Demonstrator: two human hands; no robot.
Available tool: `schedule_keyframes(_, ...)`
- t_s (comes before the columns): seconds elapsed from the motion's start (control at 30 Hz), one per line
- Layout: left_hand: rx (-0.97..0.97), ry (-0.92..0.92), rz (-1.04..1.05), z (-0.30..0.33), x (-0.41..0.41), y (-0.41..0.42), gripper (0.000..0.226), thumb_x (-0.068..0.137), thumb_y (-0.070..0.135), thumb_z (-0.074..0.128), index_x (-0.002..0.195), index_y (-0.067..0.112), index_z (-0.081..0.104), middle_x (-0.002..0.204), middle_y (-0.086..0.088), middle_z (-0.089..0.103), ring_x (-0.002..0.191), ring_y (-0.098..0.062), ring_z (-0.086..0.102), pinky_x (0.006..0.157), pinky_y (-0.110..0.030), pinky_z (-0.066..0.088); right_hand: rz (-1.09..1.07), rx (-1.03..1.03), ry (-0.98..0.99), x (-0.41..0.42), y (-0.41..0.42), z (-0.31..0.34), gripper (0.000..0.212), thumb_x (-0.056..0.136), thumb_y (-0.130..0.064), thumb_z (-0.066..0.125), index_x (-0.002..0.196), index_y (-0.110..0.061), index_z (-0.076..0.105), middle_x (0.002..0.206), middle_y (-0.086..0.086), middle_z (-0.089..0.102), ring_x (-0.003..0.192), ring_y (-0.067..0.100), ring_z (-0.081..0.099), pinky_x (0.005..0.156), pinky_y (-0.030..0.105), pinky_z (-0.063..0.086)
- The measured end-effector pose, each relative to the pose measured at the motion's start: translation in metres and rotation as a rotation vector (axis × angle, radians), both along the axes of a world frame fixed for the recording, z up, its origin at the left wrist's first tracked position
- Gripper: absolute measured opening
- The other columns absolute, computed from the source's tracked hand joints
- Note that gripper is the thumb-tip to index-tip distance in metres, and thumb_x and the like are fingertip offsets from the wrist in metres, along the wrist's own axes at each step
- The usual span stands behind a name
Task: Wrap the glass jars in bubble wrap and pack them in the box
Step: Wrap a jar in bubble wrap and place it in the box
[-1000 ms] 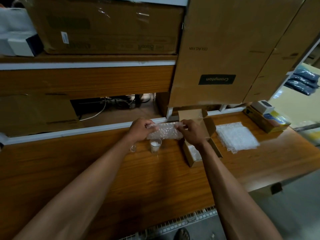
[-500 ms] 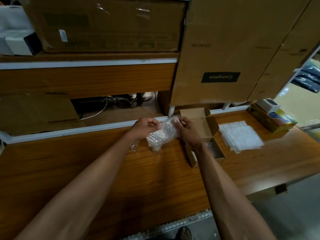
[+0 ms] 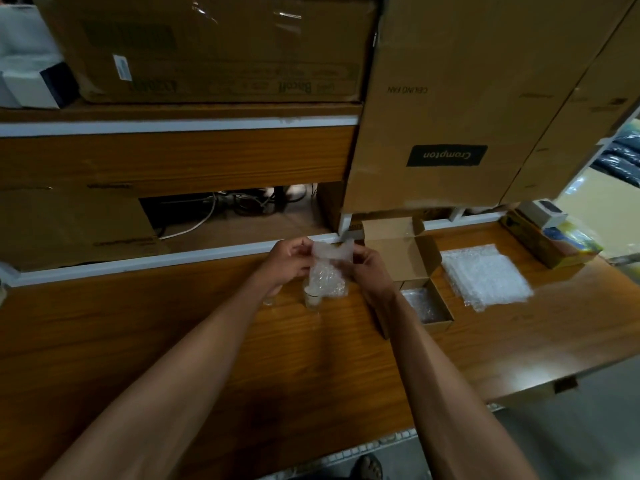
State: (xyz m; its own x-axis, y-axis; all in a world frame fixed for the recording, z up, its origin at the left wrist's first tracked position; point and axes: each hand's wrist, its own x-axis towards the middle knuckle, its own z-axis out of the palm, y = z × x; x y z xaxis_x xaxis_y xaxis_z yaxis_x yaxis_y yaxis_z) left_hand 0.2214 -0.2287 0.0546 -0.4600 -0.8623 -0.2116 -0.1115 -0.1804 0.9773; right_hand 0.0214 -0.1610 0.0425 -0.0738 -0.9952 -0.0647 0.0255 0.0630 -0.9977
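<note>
Where the bubble wrap sheet (image 3: pixel 327 268) was stretched flat a second ago, both hands, left hand (image 3: pixel 289 261) and right hand (image 3: pixel 367 268), now pinch it upright over the glass jar (image 3: pixel 312 299) on the counter (image 3: pixel 207 341); wrapping is starting, box (image 3: pixel 427 306) waits beside.

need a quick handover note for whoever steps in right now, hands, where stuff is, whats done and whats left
Left hand and right hand both pinch the top of a bubble wrap sheet, held above the table.
Glass jar stands on the table under the sheet, not wrapped yet.
Box is open to the right, with something wrapped inside.
Spare bubble wrap stack lies right of the box.
Left: wrap this jar and pack it.
</note>
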Motion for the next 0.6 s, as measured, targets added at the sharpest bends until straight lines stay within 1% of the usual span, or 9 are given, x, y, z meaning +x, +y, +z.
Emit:
schedule_keyframes(0.07, -0.002, -0.006, -0.003, -0.003, 0.000, -0.001, 0.023, 0.092, -0.010, 0.068, 0.111, 0.003, 0.069, 0.117, -0.014, 0.072, 0.113, -0.029, 0.071, 0.092, -0.038, 0.062, 0.016, -0.034, 0.023, -0.003, 0.000, -0.001, 0.016, 0.093, 0.008, 0.064, 0.107, 0.004, 0.071, 0.108, 0.016, 0.074, 0.100, 0.031, 0.070, 0.089, 0.045, 0.059)
schedule_keyframes(0.13, -0.003, 0.002, -0.002, -0.004, -0.002, -0.002, 0.017, 0.093, -0.011, 0.065, 0.103, 0.003, 0.070, 0.114, -0.016, 0.071, 0.113, -0.032, 0.071, 0.092, -0.039, 0.062, 0.020, -0.028, 0.031, -0.005, 0.000, -0.002, 0.021, 0.093, 0.011, 0.057, 0.103, 0.000, 0.072, 0.109, 0.016, 0.073, 0.099, 0.030, 0.069, 0.088, 0.044, 0.059)
schedule_keyframes(0.2, -0.001, 0.003, -0.005, -0.003, -0.003, -0.001, 0.017, 0.095, -0.010, 0.063, 0.097, 0.005, 0.071, 0.109, -0.015, 0.070, 0.113, -0.033, 0.070, 0.092, -0.042, 0.062, 0.006, -0.006, 0.020, -0.009, -0.001, -0.005, 0.032, 0.092, 0.014, 0.052, 0.099, -0.007, 0.075, 0.112, 0.019, 0.071, 0.102, 0.034, 0.066, 0.090, 0.053, 0.057)
schedule_keyframes(0.27, 0.004, 0.017, -0.014, -0.004, -0.003, -0.001, 0.018, 0.096, -0.010, 0.062, 0.095, 0.005, 0.072, 0.109, -0.015, 0.070, 0.114, -0.035, 0.069, 0.094, -0.045, 0.062, -0.004, 0.007, 0.026, -0.012, -0.003, -0.008, 0.035, 0.091, 0.012, 0.052, 0.094, -0.012, 0.077, 0.115, 0.026, 0.069, 0.103, 0.038, 0.063, 0.095, 0.063, 0.053)
schedule_keyframes(0.33, 0.022, 0.039, -0.019, -0.006, -0.003, -0.002, 0.019, 0.099, -0.007, 0.059, 0.095, 0.005, 0.073, 0.112, -0.016, 0.071, 0.115, -0.035, 0.069, 0.094, -0.044, 0.061, -0.012, 0.005, 0.043, -0.014, -0.004, -0.009, 0.034, 0.092, 0.012, 0.053, 0.090, -0.012, 0.076, 0.116, 0.030, 0.068, 0.103, 0.040, 0.064, 0.097, 0.067, 0.051)
schedule_keyframes(0.4, 0.074, 0.067, 0.003, -0.007, -0.002, -0.003, 0.021, 0.102, -0.001, 0.055, 0.098, 0.004, 0.075, 0.115, -0.017, 0.073, 0.115, -0.035, 0.069, 0.094, -0.043, 0.061, -0.020, -0.002, 0.063, -0.014, -0.006, -0.007, 0.032, 0.093, 0.015, 0.052, 0.090, -0.008, 0.074, 0.116, 0.033, 0.066, 0.103, 0.041, 0.064, 0.097, 0.068, 0.051)
schedule_keyframes(0.5, 0.110, 0.099, -0.006, -0.008, -0.002, -0.003, 0.012, 0.102, 0.010, 0.063, 0.106, 0.005, 0.073, 0.118, -0.016, 0.073, 0.115, -0.034, 0.070, 0.097, -0.052, 0.060, -0.026, -0.021, 0.100, -0.013, -0.008, -0.003, 0.027, 0.093, 0.018, 0.052, 0.090, -0.001, 0.071, 0.116, 0.038, 0.065, 0.099, 0.039, 0.064, 0.095, 0.068, 0.050)
schedule_keyframes(0.53, 0.085, 0.089, -0.012, -0.008, -0.004, -0.003, 0.011, 0.099, 0.009, 0.068, 0.108, 0.005, 0.071, 0.119, -0.015, 0.072, 0.114, -0.033, 0.070, 0.096, -0.053, 0.060, -0.030, -0.028, 0.111, -0.013, -0.009, -0.002, 0.027, 0.093, 0.018, 0.052, 0.089, -0.001, 0.071, 0.114, 0.038, 0.065, 0.097, 0.037, 0.063, 0.094, 0.068, 0.050)
schedule_keyframes(0.6, 0.031, 0.038, -0.001, -0.008, -0.006, -0.002, 0.022, 0.092, -0.001, 0.073, 0.112, 0.008, 0.067, 0.122, -0.014, 0.069, 0.113, -0.032, 0.070, 0.093, -0.055, 0.061, -0.027, -0.036, 0.121, -0.013, -0.010, -0.001, 0.028, 0.094, 0.016, 0.053, 0.088, -0.003, 0.072, 0.112, 0.036, 0.067, 0.096, 0.037, 0.063, 0.093, 0.068, 0.051)
